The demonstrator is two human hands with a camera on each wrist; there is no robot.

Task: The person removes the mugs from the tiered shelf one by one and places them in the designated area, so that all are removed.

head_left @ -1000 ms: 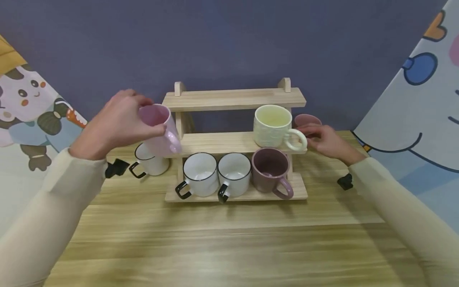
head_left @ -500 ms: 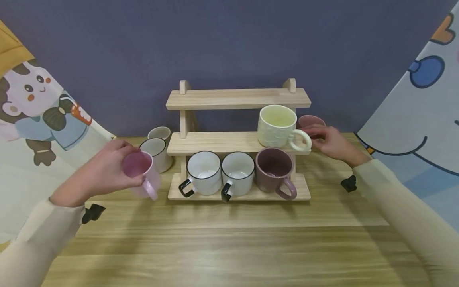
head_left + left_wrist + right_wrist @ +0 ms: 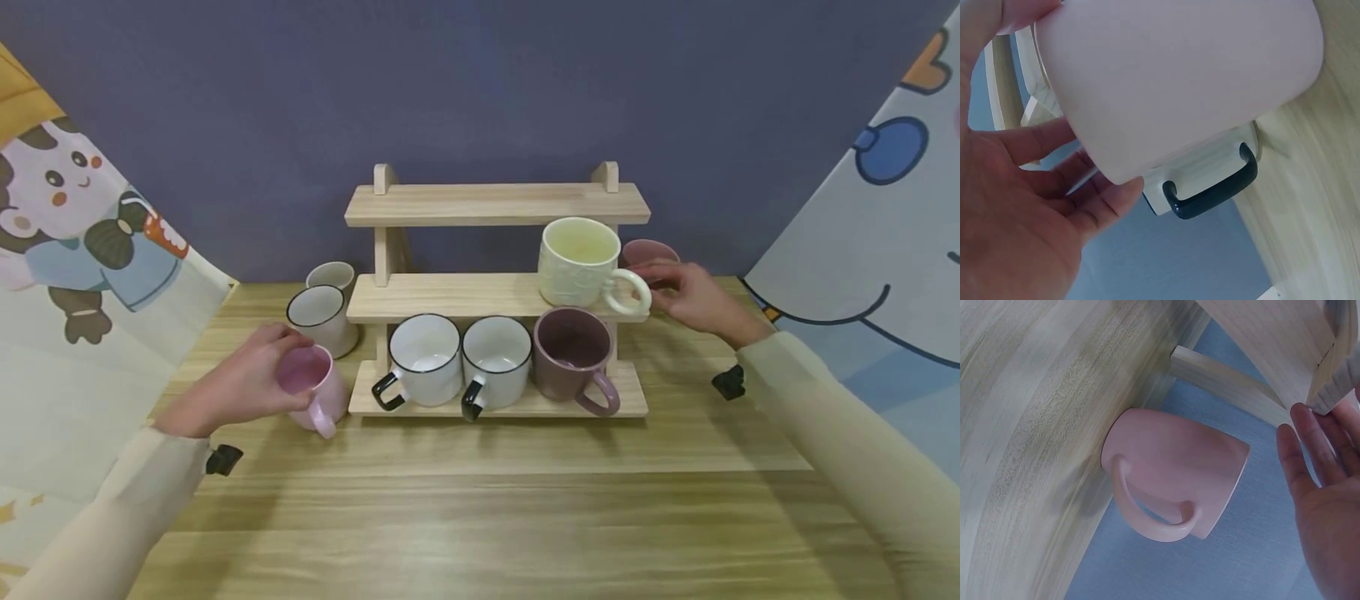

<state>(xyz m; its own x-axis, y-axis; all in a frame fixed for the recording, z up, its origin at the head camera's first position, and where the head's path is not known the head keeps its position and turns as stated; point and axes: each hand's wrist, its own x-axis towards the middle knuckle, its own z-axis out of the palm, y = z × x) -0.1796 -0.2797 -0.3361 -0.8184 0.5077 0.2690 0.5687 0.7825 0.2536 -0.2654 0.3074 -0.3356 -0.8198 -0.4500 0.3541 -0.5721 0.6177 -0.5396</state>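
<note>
Left hand (image 3: 247, 381): gripping the pink mug (image 3: 332, 392) at its rim
Right hand (image 3: 693, 300): touching the wooden rack (image 3: 495, 204) — cannot tell if pinching
Black-rimmed mug (image 3: 337, 335): standing behind the pink one

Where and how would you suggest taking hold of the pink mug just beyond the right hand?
I'd likely grip the pink mug by its handle, coming from the right: it stands upright, and the right-wrist view shows the handle turned away from the wooden rack.
</note>
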